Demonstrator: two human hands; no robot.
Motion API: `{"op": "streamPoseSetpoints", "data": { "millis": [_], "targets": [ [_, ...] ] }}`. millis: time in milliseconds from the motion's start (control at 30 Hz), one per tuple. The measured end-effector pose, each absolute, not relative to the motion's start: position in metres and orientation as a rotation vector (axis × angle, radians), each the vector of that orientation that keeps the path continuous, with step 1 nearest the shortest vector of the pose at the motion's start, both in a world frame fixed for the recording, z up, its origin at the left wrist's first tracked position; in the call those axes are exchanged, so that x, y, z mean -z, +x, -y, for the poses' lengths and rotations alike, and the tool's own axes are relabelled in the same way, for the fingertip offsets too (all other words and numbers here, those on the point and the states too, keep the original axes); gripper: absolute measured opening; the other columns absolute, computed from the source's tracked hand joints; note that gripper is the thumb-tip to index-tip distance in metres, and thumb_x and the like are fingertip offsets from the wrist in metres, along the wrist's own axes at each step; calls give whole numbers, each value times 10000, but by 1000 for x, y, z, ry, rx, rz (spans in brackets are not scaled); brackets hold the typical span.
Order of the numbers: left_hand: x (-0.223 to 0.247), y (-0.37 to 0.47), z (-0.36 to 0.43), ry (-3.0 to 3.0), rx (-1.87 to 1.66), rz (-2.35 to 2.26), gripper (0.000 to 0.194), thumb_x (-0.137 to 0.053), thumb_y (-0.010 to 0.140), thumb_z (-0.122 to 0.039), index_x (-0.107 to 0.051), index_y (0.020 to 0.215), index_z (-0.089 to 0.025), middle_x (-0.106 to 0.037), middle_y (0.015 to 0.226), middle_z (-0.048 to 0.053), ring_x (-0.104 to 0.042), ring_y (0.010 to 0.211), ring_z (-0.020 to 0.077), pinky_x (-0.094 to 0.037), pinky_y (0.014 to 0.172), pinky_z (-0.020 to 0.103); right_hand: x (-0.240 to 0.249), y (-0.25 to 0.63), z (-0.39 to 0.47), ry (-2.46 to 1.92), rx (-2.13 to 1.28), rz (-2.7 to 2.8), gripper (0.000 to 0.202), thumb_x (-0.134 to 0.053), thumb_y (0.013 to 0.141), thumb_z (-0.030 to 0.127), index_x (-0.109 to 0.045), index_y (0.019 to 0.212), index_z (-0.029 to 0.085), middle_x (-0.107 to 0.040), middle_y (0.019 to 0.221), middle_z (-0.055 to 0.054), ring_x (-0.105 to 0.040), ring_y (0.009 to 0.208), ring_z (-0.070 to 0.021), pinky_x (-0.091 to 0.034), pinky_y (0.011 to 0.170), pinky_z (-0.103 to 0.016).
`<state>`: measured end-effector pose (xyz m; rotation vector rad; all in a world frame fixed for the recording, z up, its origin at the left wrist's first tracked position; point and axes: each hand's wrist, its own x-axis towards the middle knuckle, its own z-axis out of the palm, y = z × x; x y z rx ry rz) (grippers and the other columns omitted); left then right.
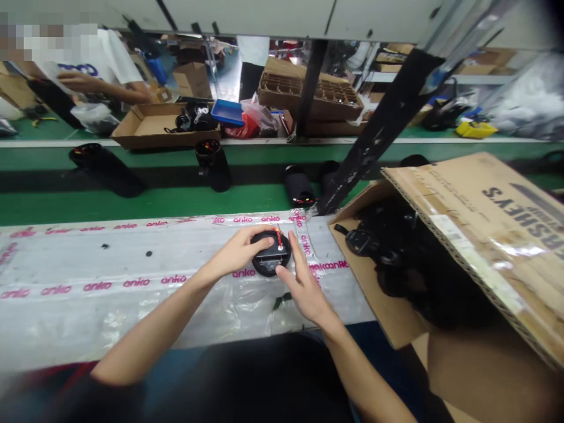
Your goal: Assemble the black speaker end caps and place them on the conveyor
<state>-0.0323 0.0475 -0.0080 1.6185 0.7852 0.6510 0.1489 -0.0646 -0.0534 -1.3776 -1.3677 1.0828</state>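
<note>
A round black plastic part [264, 268] with red wires and a white spot on its upper face is between my hands, over the plastic-covered bench. My left hand [242, 249] grips its left side, thumb across the top and fingers around the far edge. Against its right side is my right hand [305, 288], with the thumb at the near edge and the fingers stretched along the rim. Whatever lies under the part is hidden.
An open cardboard box [379, 296] of black parts stands at the right. Black cylindrical housings [214, 167] stand or lie on the green surface [171, 202] beyond. A slanted black post [374, 138] rises ahead. Across the line is a person in a white shirt [103, 56].
</note>
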Motion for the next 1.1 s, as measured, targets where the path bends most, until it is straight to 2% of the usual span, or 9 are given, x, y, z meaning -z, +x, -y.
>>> {"op": "streamPoseSetpoints", "data": {
  "millis": [100,200,300,433,633,800,933,1000,1100],
  "targets": [
    [0,-37,-53,1667,-577,-775,303,-636,1007,-428,-795,1125,-198,-836,1132,83,-777,1012,257,-615,903,357,43,201,61,-1411,-942,1492,653,-707,973,434,-555,1595,307,-465,1745,-69,-396,1639,-316,-288,1367,-565],
    [-17,-40,-67,1829,-441,-799,384,-515,1063,-451,-815,1045,-212,-838,1113,64,-758,1017,253,-585,939,355,39,259,59,-1689,-615,1441,337,-623,988,373,-787,1248,234,-769,1329,-127,-711,1228,-323,-532,1133,-540],
    [-36,-39,-80,2062,-259,-796,431,-478,1067,-457,-813,945,-214,-828,995,40,-726,878,232,-545,813,309,46,296,58,-2160,-166,1448,247,-629,932,290,-818,1047,181,-735,1141,-175,-665,1104,-367,-529,1009,-554],
    [-57,-30,-88,2312,-20,-779,390,-492,1048,-385,-825,911,-236,-773,805,17,-654,684,192,-426,659,278,61,303,55,-2489,91,1586,269,-670,936,296,-823,1101,149,-649,1194,-230,-557,1188,-439,-461,990,-593],
    [-73,-12,-92,2491,117,-822,251,-627,888,-217,-868,861,-280,-779,702,24,-622,572,198,-395,610,309,70,289,54,-2374,107,1749,274,-599,992,292,-828,1070,164,-638,1126,-208,-546,1111,-426,-470,918,-577],
    [-77,-9,-98,2418,111,-756,256,-631,914,-235,-880,901,-292,-814,762,-6,-656,609,178,-399,591,288,79,278,65,-1975,-308,2089,277,-567,978,198,-822,1081,231,-668,1014,-127,-619,1040,-341,-532,948,-519],
    [-73,-25,-86,2411,-27,-821,287,-591,1000,-280,-864,910,-268,-821,793,10,-696,653,194,-424,631,296,78,273,72,-1834,-522,2053,393,-551,860,100,-766,1154,248,-655,1153,-109,-650,1172,-316,-551,1066,-503],
    [-68,-32,-70,2431,-240,-985,321,-546,1051,-311,-844,949,-253,-830,854,33,-739,742,228,-457,689,315,71,267,72,-1854,-531,1925,439,-609,858,183,-694,1283,255,-621,1280,-117,-642,1268,-330,-539,1123,-515],
    [-53,-34,-44,2434,-616,-1259,337,-533,1092,-404,-777,939,-229,-814,907,52,-744,857,263,-493,841,375,65,250,66,-1948,-508,1795,654,-704,899,439,-541,1508,261,-559,1447,-163,-611,1367,-400,-532,1135,-581]
  ]
}}
